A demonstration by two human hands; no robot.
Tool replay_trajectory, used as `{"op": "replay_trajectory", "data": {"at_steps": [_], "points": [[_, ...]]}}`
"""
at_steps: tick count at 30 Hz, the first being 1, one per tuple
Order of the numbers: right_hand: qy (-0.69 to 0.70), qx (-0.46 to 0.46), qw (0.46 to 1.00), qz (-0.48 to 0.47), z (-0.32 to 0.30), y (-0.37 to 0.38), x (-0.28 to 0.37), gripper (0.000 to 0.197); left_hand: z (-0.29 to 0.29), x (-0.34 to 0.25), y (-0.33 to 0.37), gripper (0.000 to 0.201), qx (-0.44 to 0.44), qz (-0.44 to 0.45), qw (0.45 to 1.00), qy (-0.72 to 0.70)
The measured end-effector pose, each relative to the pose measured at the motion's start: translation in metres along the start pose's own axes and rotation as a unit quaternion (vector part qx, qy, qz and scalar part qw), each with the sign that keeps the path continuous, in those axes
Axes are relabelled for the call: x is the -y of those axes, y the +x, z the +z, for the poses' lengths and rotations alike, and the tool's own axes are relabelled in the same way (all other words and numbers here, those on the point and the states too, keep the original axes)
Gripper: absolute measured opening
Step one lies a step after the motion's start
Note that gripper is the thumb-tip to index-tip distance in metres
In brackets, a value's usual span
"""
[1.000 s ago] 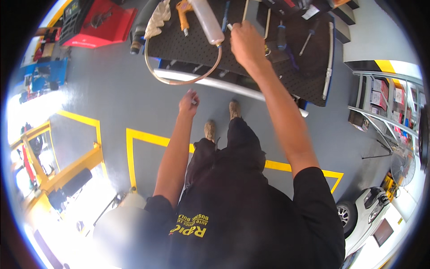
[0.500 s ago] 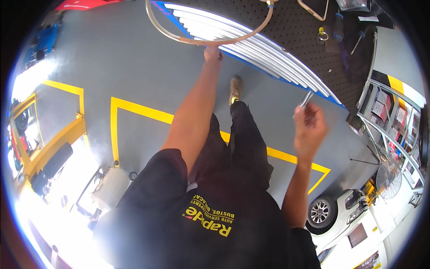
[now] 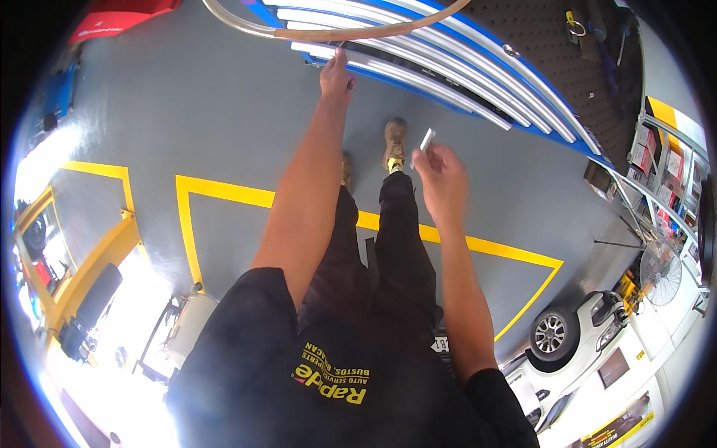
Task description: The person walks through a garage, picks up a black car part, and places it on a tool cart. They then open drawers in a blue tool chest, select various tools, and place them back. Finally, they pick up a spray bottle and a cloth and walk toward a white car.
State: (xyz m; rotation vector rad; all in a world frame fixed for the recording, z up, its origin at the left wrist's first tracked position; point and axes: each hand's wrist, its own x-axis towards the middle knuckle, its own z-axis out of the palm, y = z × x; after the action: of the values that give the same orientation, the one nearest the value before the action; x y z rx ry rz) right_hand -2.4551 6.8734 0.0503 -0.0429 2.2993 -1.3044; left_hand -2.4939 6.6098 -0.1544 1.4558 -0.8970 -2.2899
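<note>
A blue tool cabinet with long silver drawer fronts stands ahead of me. Its lowest drawer is pulled partly out, and dark contents show behind the front. My left hand reaches far forward, its curled fingers at the left end of that drawer's edge; a small dark spot by the palm is too small to name. In my right hand, between thumb and fingers, is a short, shiny silver metal tool, tilted upward. Its exact kind is hidden by the fingers. This hand is in the air, apart from the cabinet.
A curved tan and metallic bar crosses in front of the cabinet. The black perforated top carries a key ring and tools. Yellow lines mark the grey floor. Rightward are a metal rack, a fan and a white vehicle.
The lowest drawer has come out toward me, with my left hand at its edge. My right hand has moved left with the silver tool, away from the cabinet's right end.
</note>
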Motion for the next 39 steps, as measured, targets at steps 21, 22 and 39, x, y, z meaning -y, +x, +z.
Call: {"op": "replay_trajectory", "data": {"at_steps": [21,22,39], "points": [[-0.239,0.018,0.967,0.083,0.206,0.037,-0.083,0.025,-0.181,0.067,-0.166,0.04,-0.089,-0.086,0.988,0.092],[-0.22,0.011,0.97,0.101,0.205,0.04,-0.083,0.025,-0.181,0.066,-0.168,0.041,-0.093,-0.091,0.987,0.099],[-0.041,0.092,0.993,-0.064,0.054,0.047,-0.119,0.027,-0.028,0.122,-0.176,0.026,0.073,-0.019,0.994,0.074]]}}
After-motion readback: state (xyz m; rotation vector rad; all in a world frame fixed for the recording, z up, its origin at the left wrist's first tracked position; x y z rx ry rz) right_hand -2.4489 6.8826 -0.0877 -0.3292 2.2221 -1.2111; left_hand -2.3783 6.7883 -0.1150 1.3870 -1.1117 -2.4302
